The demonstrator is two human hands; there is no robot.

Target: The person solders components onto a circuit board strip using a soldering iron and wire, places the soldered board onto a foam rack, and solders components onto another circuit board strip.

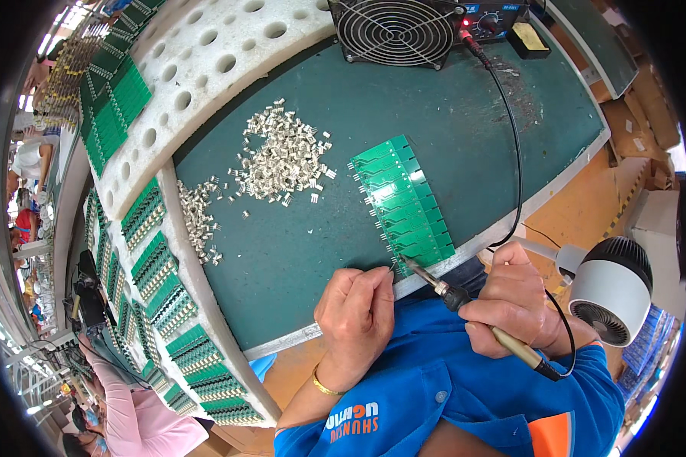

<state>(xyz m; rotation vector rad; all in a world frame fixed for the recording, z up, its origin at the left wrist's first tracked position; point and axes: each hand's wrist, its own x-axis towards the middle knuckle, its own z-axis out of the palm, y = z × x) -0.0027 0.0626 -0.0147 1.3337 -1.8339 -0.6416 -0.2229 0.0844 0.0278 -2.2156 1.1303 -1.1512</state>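
A green circuit board panel (398, 199) lies on the dark green bench mat, with a row of metal pins along its left edge. My right hand (511, 305) is closed around a soldering iron (454, 295). The iron's tip meets the near left corner of the panel, though whether it touches a pin is hard to tell. Beside that corner my left hand (356, 311) is pinched, thumb against fingers. Whatever sits in the pinch is too thin to make out. Left of the panel spreads a heap of small white pin connectors (280, 158).
White foam blocks (206, 320) along the left carry several finished green boards (158, 278). A black fan (395, 32) and soldering station (488, 23) stand at the back, with a sponge tray (527, 39) alongside. The iron's cable (517, 145) curves down the right. A white fan (611, 293) stands near my right arm.
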